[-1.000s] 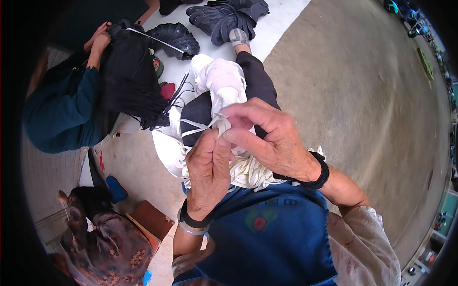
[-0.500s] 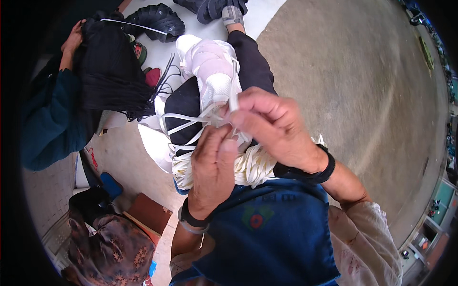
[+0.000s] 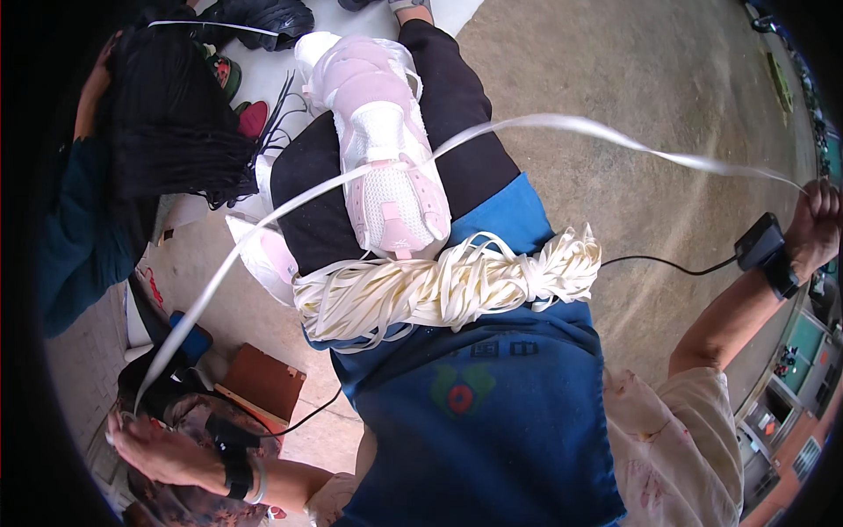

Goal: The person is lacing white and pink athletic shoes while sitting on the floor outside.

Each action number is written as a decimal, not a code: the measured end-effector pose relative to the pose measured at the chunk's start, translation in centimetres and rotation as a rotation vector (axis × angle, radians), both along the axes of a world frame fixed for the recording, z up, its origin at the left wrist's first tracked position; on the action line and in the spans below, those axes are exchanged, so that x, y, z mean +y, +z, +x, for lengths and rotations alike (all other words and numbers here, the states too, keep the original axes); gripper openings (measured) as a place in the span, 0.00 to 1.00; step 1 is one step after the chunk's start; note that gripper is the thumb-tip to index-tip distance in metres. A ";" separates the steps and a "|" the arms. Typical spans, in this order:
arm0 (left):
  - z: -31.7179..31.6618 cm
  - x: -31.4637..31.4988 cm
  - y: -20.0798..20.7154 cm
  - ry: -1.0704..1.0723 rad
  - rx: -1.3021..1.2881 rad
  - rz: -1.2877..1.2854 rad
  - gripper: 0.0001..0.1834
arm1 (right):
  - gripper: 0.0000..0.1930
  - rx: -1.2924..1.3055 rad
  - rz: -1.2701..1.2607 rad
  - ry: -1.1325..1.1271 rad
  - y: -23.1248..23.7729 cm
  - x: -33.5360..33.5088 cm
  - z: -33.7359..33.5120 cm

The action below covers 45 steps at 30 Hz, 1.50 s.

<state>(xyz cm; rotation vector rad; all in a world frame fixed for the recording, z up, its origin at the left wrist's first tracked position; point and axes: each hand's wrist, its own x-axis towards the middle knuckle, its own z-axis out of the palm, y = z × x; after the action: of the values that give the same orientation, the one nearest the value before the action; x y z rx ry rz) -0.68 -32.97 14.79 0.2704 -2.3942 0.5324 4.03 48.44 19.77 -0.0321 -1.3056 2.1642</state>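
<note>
A white shoelace (image 3: 307,194) is drawn out wide to both sides, running across a pale pink and white sneaker (image 3: 364,75) that lies on my lap. At the far lower left, my left hand (image 3: 162,452) is closed on one end of the lace. My right hand (image 3: 817,224) is closed on the other end, out at the right rim of the view. The sneaker's eyelet area (image 3: 426,198) is nearest to me. A tied bundle of cream shoelaces (image 3: 448,290) lies across my lap, just below the sneaker, over my blue apron (image 3: 492,413).
Another pink and white shoe (image 3: 268,263) rests left of my thigh. A co-worker's teal sleeve (image 3: 83,228) is at left, beside a large hank of black laces (image 3: 180,123). A person in patterned clothing (image 3: 189,430) sits lower left, near a brown box (image 3: 262,382). Concrete floor (image 3: 615,202) spreads right.
Both hands were together at the sneaker's laces; now they are flung far apart, left hand to lower left, right hand to far right, pulling the lace out between them.
</note>
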 end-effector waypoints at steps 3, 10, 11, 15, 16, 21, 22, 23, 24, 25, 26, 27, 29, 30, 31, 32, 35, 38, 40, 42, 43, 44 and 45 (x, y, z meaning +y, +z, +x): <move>3.7 -3.6 2.2 0.222 0.090 -0.023 0.13 | 0.13 -0.039 0.101 -0.346 -1.3 0.3 -2.3; 6.4 -19.2 5.4 -0.931 0.124 1.860 0.13 | 0.09 0.031 0.149 -0.134 -2.8 14.5 1.2; 4.8 -15.8 5.1 -0.578 0.370 1.653 0.14 | 0.09 0.026 0.153 -0.142 -2.5 14.1 1.1; 2.0 -6.0 4.7 -0.026 0.413 1.050 0.15 | 0.13 -0.151 0.142 -0.191 -4.0 7.7 -2.1; 0.8 -4.7 5.3 -0.085 0.580 1.388 0.16 | 0.11 -0.111 0.203 -0.031 -5.7 1.0 -3.9; -3.4 9.8 -1.6 -0.160 0.123 1.607 0.13 | 0.11 -0.507 0.641 0.004 -13.7 -24.2 -8.9; -3.9 12.0 -2.6 -0.242 -0.131 1.679 0.12 | 0.09 -0.514 0.671 0.197 -14.3 -27.6 -9.4; -5.4 13.7 -6.5 -0.379 -0.158 1.374 0.11 | 0.08 -0.466 0.807 0.319 -15.0 -29.8 -9.6; -6.2 15.7 -7.3 -0.596 -0.347 1.144 0.11 | 0.09 -0.393 0.917 0.369 -15.9 -31.7 -10.4; -6.7 17.9 -8.3 -0.806 -0.532 0.901 0.11 | 0.09 -0.324 1.032 0.409 -16.9 -33.0 -10.9; -7.0 19.2 -9.3 -0.741 -0.575 1.079 0.11 | 0.09 -0.313 1.027 0.423 -17.6 -34.3 -11.2; -7.1 20.4 -10.3 -0.678 -0.617 1.257 0.11 | 0.09 -0.287 1.073 0.435 -18.4 -35.2 -11.5; -7.2 22.0 -10.8 -0.610 -0.739 1.232 0.12 | 0.10 -0.262 1.122 0.447 -19.0 -35.8 -11.8; -7.0 22.5 -11.2 -0.596 -0.774 1.193 0.12 | 0.11 -0.277 1.155 0.493 -19.2 -35.9 -11.7; -7.1 22.6 -11.3 -0.596 -0.778 1.197 0.12 | 0.11 -0.297 1.188 0.538 -19.3 -35.8 -11.5; -7.2 22.6 -11.4 -0.588 -0.799 1.186 0.12 | 0.12 -0.214 1.219 0.516 -19.8 -35.6 -11.6; -7.7 22.2 -11.1 -0.480 -0.907 1.221 0.13 | 0.11 -0.099 1.194 0.453 -19.8 -35.1 -12.7; -8.2 21.1 -12.1 -0.586 -0.999 1.289 0.13 | 0.10 -0.002 1.283 0.412 -19.1 -35.0 -13.5; -8.7 20.8 -12.7 -0.577 -1.009 1.253 0.10 | 0.10 -0.044 1.333 0.443 -20.1 -34.6 -13.5; -9.1 21.0 -12.0 -0.552 -0.981 1.226 0.09 | 0.10 -0.087 1.385 0.474 -20.5 -34.1 -13.2; -9.2 21.0 -11.6 -0.522 -0.957 1.193 0.08 | 0.10 -0.060 1.293 0.428 -20.2 -34.3 -12.9; -9.5 20.9 -11.6 -0.552 -0.919 1.158 0.07 | 0.11 -0.033 1.199 0.382 -19.9 -34.4 -12.5; -9.4 20.7 -11.7 -0.545 -0.915 1.160 0.07 | 0.11 -0.029 1.199 0.389 -19.6 -34.3 -12.1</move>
<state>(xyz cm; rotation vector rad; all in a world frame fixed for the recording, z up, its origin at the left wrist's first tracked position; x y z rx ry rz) -10.13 -12.26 3.05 -0.2185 -3.1770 -1.2962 -8.04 14.11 0.17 0.7056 -2.5528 1.2986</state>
